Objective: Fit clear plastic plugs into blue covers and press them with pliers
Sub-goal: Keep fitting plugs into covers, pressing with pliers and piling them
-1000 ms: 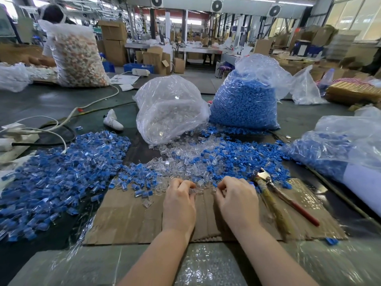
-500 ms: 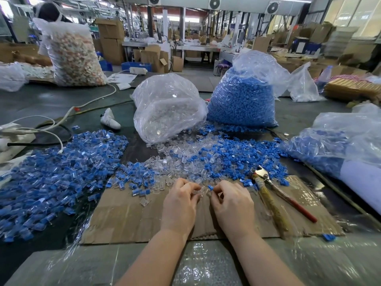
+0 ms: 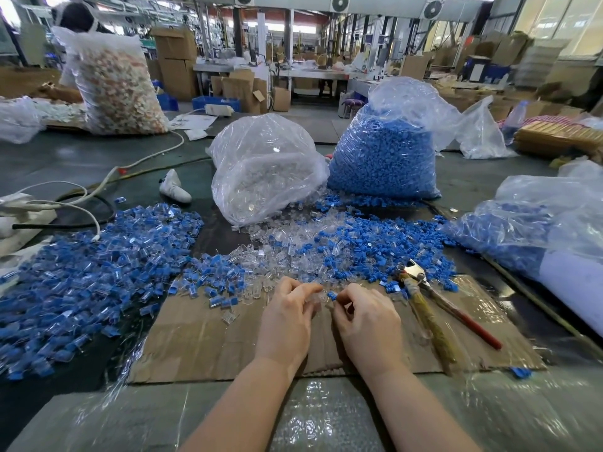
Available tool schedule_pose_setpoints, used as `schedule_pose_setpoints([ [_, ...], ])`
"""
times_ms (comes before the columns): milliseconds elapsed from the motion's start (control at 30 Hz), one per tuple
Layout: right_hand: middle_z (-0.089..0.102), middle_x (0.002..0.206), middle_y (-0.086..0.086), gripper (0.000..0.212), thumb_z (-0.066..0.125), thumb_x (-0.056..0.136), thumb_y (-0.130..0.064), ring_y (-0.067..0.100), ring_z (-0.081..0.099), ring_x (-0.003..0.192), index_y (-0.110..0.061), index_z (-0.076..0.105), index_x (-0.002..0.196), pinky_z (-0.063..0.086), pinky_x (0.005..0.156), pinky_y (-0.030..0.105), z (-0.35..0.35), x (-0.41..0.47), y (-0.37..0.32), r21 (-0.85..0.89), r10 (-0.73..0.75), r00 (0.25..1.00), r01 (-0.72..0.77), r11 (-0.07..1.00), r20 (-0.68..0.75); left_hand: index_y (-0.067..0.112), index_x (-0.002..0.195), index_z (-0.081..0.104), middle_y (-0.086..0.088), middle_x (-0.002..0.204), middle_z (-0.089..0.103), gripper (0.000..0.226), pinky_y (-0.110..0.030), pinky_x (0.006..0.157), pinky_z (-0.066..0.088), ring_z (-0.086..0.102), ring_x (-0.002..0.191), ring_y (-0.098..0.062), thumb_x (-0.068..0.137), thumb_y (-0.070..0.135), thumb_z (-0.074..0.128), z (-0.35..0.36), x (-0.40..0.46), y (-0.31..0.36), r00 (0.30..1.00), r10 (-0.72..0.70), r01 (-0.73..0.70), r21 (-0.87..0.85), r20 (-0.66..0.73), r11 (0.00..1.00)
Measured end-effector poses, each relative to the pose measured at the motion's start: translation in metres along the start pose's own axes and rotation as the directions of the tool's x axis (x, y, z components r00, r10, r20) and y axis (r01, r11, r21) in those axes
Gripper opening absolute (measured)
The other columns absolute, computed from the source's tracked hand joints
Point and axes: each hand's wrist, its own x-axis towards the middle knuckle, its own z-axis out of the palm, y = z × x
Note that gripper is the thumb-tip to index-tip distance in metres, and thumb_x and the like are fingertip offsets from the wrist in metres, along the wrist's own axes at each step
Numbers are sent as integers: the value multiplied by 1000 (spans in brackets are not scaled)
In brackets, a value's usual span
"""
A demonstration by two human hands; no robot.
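Working over a sheet of cardboard [image 3: 202,334], a person is bringing both hands together at the near edge of the loose parts. The left hand [image 3: 287,316] is curling its fingers around a clear plastic plug [image 3: 321,296], hard to make out against the skin, while the right hand [image 3: 367,319] is pinching a small blue cover [image 3: 332,295] between thumb and forefinger, the two pieces meeting between the fingertips. A second ago both hands were lying knuckles-up among the scattered pieces with nothing blue showing between them; half a second ago they were drawing closer. Now they are sitting a little nearer the person, over bare cardboard, with the blue piece plainly visible. The pliers [image 3: 434,305] are lying untouched just right of the right hand, jaws pointing away, where they were before. A heap of assembled blue-and-clear pieces [image 3: 91,272] is spreading across the left of the table, and loose blue covers and clear plugs are mixing beyond the hands. Behind them a bag of clear plugs [image 3: 264,171] and a bag of blue covers [image 3: 385,158] are standing side by side.
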Motion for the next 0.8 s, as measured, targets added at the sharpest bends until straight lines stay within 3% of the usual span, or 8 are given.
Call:
schedule_pose_setpoints([
  [167,57,56,-1,27,82,64,-6,22,53,53,-13,56,62,42,53,28,0,1,-1,5,5,1000,-5,1000,17,20,93,63,13,91,49,8,-7,72,41,52,79,0,86,19,65,0,0,1,999,-35,34,-48,-23,998],
  [233,57,57,-1,26,81,65,-6,22,54,54,-13,56,63,44,52,31,0,1,-1,8,12,999,-13,1000,30,21,87,61,16,87,47,8,-8,71,42,51,79,0,84,16,66,1,1,1,999,-42,40,-37,-29,998],
  [400,59,62,2,19,75,73,-10,26,55,62,-12,58,67,44,59,33,0,1,0,41,58,997,-60,997,60,17,98,64,12,91,48,15,-13,76,45,53,77,0,84,13,67,1,2,-1,1000,4,-4,-10,-19,1000],
  [533,59,61,2,19,77,71,-8,26,55,61,-11,59,67,43,57,31,0,1,0,45,62,997,-64,997,51,23,115,61,14,94,43,31,-10,77,37,48,83,-2,84,24,67,3,2,0,998,35,-38,46,56,998],
  [667,59,62,2,19,76,73,-7,25,54,61,-11,58,67,41,58,31,-1,2,0,57,68,996,-71,996,50,20,105,63,12,96,49,20,-20,86,45,54,92,-7,85,19,65,2,3,1,998,7,-8,19,59,1000],
  [800,58,61,0,20,76,73,-7,23,53,60,-12,58,67,36,58,27,-1,1,0,60,75,996,-78,995,47,22,94,59,14,89,52,11,-7,75,38,51,84,-2,86,17,64,1,2,1,999,-15,15,-5,43,1000],
])
